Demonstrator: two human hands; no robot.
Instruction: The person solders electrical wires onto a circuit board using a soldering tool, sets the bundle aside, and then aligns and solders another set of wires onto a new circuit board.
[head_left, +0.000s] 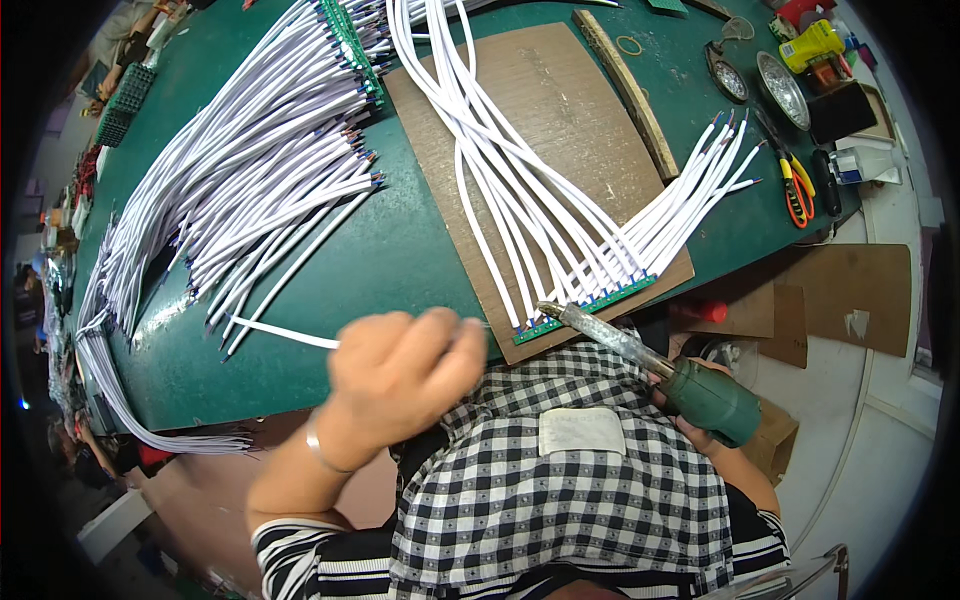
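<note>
My left hand [400, 372], a bracelet at its wrist, is closed on a white cable [290, 333] at the bench's near edge. The cable sticks out of the fist toward the left. My right hand [694, 434] is wrapped round the green handle of a soldering iron [625, 345] and is mostly hidden behind it. The iron's tip lies over the left part of a narrow green circuit board [590, 307]. White cables [525, 210] run from this board, some toward the far edge and some to the right. Whether the tip touches the board I cannot tell.
Beneath the board lies a brown wooden panel [545, 90] with a wooden strip [625, 95] along its right side. A big bundle of white cables [240, 140] covers the left bench. Pliers [797, 190], a metal dish [782, 90] and a yellow bottle [812, 45] stand at right.
</note>
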